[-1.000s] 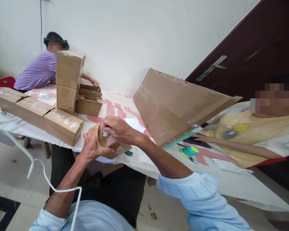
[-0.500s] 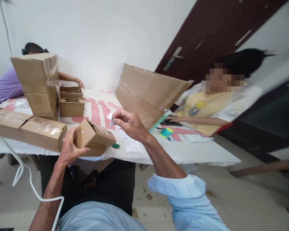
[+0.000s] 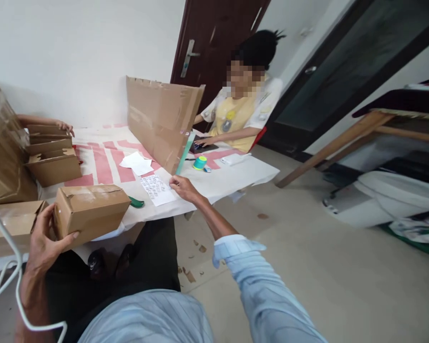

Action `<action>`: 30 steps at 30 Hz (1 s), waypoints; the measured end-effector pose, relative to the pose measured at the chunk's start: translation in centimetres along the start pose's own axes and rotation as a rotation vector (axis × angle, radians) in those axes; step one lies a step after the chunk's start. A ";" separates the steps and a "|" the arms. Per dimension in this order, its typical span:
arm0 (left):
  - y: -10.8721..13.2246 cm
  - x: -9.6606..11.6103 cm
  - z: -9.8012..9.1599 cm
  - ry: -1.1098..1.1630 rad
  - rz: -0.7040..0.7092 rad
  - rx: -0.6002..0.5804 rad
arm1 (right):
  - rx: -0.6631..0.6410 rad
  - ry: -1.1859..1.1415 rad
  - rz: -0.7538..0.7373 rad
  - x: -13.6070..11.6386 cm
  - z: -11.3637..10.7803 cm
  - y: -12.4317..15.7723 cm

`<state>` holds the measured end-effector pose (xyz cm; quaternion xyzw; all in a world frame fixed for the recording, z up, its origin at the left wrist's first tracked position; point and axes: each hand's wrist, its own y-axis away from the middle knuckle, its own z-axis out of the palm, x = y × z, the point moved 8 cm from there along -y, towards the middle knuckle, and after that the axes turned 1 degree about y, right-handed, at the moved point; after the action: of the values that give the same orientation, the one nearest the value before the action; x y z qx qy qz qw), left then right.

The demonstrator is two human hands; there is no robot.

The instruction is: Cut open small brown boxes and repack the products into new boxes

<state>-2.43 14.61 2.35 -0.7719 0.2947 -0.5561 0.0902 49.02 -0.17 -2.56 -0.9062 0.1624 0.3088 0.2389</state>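
Observation:
My left hand point(image 3: 45, 238) grips a small closed cardboard box point(image 3: 93, 212) at its left end and holds it just above the table's near edge. My right hand point(image 3: 184, 186) reaches out to a white sheet of small labels point(image 3: 157, 188) on the table, its fingertips curled at the sheet's right edge. I cannot make out whether anything is pinched in them. A green tool point(image 3: 136, 203) lies beside the box.
More cardboard boxes point(image 3: 53, 164) stand at the left, and a large flat cardboard sheet point(image 3: 160, 119) stands upright on the white and red table cover point(image 3: 229, 178). A person in yellow sits at the far end near a tape roll point(image 3: 200, 163). Another person's hand point(image 3: 65, 126) rests at the back left.
My right hand left the box and went down to the label sheet. My left hand lowered the box toward me. The view swung to the right.

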 end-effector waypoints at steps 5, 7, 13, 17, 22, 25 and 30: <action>-0.2 0.1 -0.1 0.025 -0.018 -0.004 | -0.093 0.076 -0.032 1.6 3.9 -0.6; -0.2 0.2 -0.2 0.031 -0.023 0.001 | -0.134 0.108 -0.052 1.9 5.0 -0.9; -0.2 0.4 -0.1 0.032 -0.022 -0.013 | -0.210 0.196 -0.083 2.8 6.8 -1.8; -0.1 0.5 -0.1 0.036 -0.033 -0.005 | -0.228 0.230 -0.084 3.0 7.3 -2.0; -0.2 0.7 0.1 0.046 -0.019 -0.016 | -0.223 0.247 -0.086 2.7 7.6 -1.7; 0.0 0.7 0.0 0.040 -0.024 -0.016 | -0.198 0.262 -0.068 2.8 7.6 -1.5; 0.2 1.0 0.1 0.025 -0.025 -0.030 | -0.166 0.285 -0.027 3.0 7.7 -1.0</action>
<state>-2.19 13.84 2.99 -0.7696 0.2945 -0.5624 0.0678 48.02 4.38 -9.51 -0.9595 0.1565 0.1862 0.1418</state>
